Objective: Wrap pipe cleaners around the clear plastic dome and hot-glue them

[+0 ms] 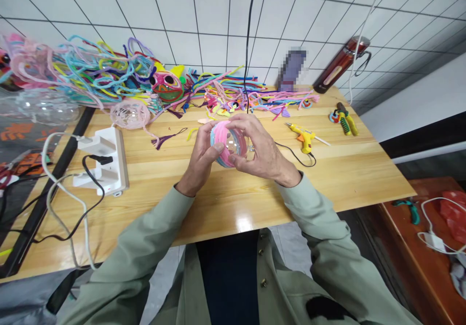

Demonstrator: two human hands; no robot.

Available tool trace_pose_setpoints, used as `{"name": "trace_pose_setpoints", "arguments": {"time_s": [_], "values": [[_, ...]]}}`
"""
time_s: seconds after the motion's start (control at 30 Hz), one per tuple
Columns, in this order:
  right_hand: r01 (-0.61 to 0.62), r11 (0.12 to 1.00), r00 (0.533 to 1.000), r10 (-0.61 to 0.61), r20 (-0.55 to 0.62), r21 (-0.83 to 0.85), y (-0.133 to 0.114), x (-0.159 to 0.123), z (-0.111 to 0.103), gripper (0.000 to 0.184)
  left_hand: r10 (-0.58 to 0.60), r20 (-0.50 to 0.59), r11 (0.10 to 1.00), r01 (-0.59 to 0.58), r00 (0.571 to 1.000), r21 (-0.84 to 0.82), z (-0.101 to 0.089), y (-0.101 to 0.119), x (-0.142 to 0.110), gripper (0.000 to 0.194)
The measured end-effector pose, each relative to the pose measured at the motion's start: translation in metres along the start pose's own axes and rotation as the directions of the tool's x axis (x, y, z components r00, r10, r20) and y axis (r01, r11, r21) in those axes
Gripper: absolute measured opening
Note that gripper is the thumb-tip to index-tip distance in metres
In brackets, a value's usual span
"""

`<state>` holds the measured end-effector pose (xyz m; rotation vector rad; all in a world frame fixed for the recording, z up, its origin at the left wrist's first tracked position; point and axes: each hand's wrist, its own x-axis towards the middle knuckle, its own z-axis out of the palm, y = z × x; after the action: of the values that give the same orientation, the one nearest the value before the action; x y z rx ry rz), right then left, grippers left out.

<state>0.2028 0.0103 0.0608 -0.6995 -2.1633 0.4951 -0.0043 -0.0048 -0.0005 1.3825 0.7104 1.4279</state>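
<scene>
Above the middle of the table, both hands hold a clear round ball (233, 144) partly wrapped in fuzzy pipe cleaner (220, 138), pink with light blue along its left side. My left hand (202, 156) is closed around the blue and pink side, its thumb pressed on the pink band. From the other side my right hand (261, 151) grips the ball, its fingers curled over the top and its thumb near the bottom. Part of the ball's right side is hidden behind the right fingers. A yellow hot glue gun (305, 138) lies to the right.
Pipe cleaners (105, 75) heap along the back wall beside a colourful goggle-eyed figure (166, 83). A pink-wrapped ball (130, 114) and purple tassel (162, 140) lie left. A power strip (115, 160) trails cables. Pliers (345, 119) and a red-brown flask (340, 65) are right.
</scene>
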Motion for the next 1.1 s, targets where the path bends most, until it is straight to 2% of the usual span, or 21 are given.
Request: {"name": "trace_pose_setpoints", "arguments": {"time_s": [0.4,0.63,1.1], "values": [[-0.053,0.999,0.998,0.053,0.025,-0.001,-0.0019,0.0004,-0.0019,0.065,-0.01,-0.005,1.0,0.01,1.0,-0.018,0.0014,0.0025,-0.0005,0.064],[-0.031,0.999,0.999,0.031,0.014,0.017,-0.0023,0.0005,-0.0016,0.063,0.026,0.015,1.0,-0.026,1.0,-0.017,0.0012,0.002,0.0001,0.06],[-0.039,0.999,0.999,0.039,0.03,0.022,-0.0033,0.0007,-0.0017,0.062,0.013,0.011,0.998,-0.013,1.0,-0.06,0.0027,0.0015,-0.0005,0.057]]}}
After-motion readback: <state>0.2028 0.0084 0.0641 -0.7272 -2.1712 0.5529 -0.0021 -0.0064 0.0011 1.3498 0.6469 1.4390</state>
